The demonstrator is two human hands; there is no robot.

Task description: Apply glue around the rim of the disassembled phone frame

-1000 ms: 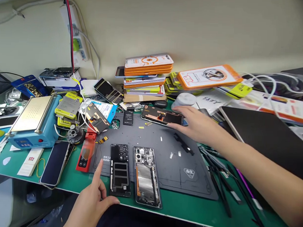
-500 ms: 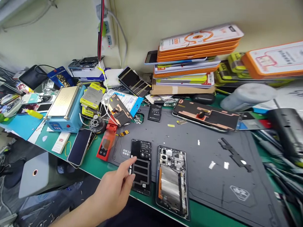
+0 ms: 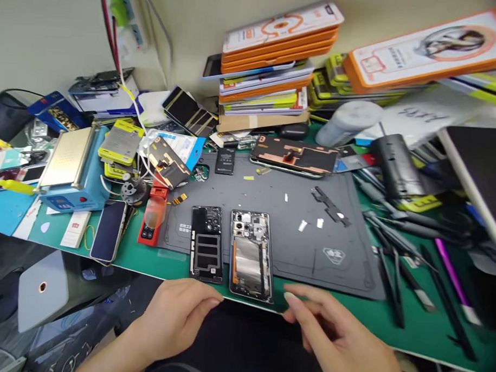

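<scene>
Loosely curled hands (image 3: 176, 316), both empty; open phone frame (image 3: 246, 259) holds camera modules (image 3: 239, 226).

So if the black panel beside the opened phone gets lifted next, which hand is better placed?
Left, probably: the left hand sits close to the black panel, while the opened phone lies between that panel and the right hand.
</scene>
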